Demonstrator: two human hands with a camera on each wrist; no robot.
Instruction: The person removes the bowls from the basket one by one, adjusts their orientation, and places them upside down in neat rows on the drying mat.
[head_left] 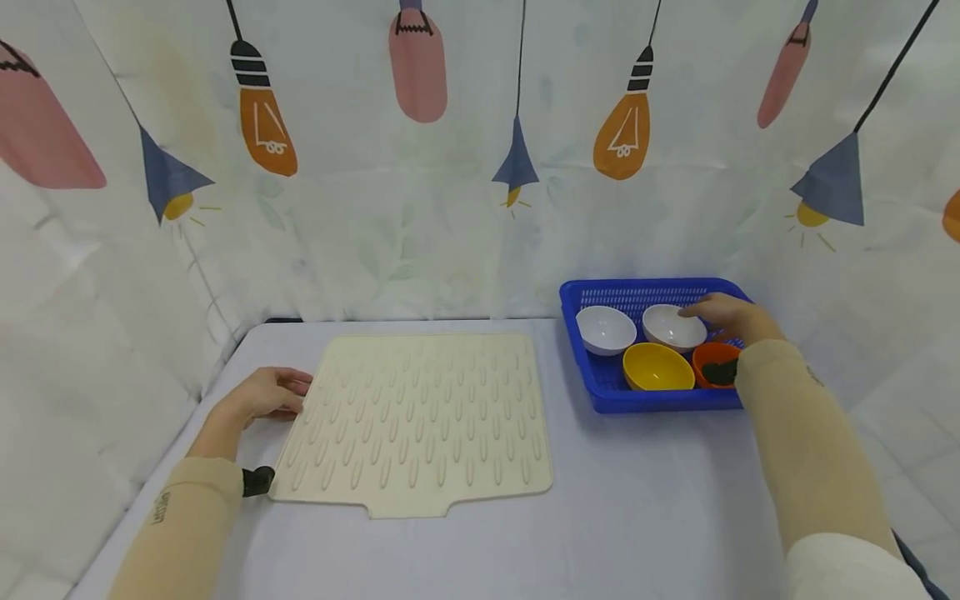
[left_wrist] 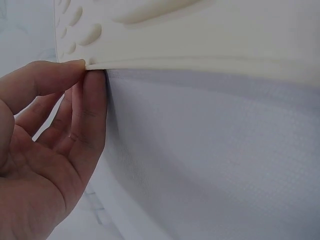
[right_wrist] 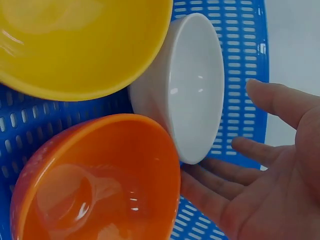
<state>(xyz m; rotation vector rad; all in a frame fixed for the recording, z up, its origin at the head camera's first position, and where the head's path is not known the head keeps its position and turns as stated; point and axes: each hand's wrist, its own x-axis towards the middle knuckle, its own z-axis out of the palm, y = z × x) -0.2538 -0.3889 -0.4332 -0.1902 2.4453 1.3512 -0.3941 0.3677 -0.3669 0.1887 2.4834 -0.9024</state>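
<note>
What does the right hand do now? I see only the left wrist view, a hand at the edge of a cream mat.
Observer: The right hand reaches into a blue basket, fingers open beside a white bowl.
Operator: Is it gripping that bowl?
Observer: Not yet; the right wrist view shows straight fingers near its rim.
Operator: What else is inside?
Observer: Another white bowl, a yellow bowl and an orange bowl.
</note>
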